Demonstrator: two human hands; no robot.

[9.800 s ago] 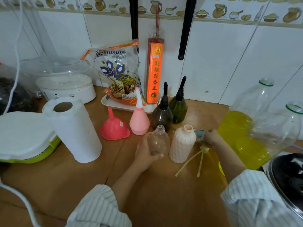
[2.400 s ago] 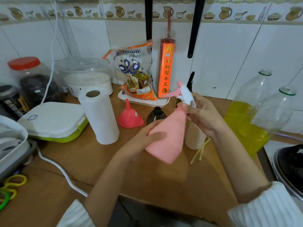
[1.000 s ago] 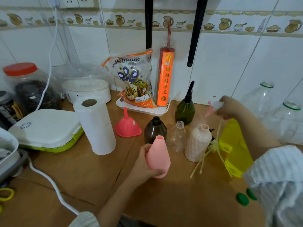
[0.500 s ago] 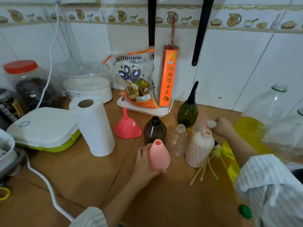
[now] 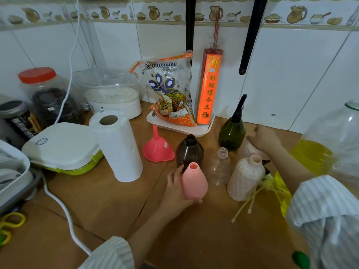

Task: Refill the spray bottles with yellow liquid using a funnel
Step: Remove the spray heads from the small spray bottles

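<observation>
The pink bottle (image 5: pixel 193 181), uncapped and upright on the wooden surface (image 5: pixel 108 208), is held by the left hand (image 5: pixel 175 188), whose grip is curled round its lower body. Just behind it a brown bottle (image 5: pixel 190 150) stands open-necked, with a clear bottle (image 5: pixel 220 167) and a ribbed bottle (image 5: pixel 245 177) in a row to the right — all without caps. The funnel (image 5: pixel 158 147) rests mouth-down beside the brown bottle, untouched. A green bottle (image 5: pixel 232 133) further back has its black pump on. The right hand (image 5: pixel 263 137) is lowered behind the ribbed bottle next to a blurred pink-and-white sprayer head (image 5: pixel 250 150); whether its grip is closed on it cannot be told. The yellow liquid is seen in a jug (image 5: pixel 330 148) at the right edge. A paper roll (image 5: pixel 116 148) stands to the left of the funnel.
</observation>
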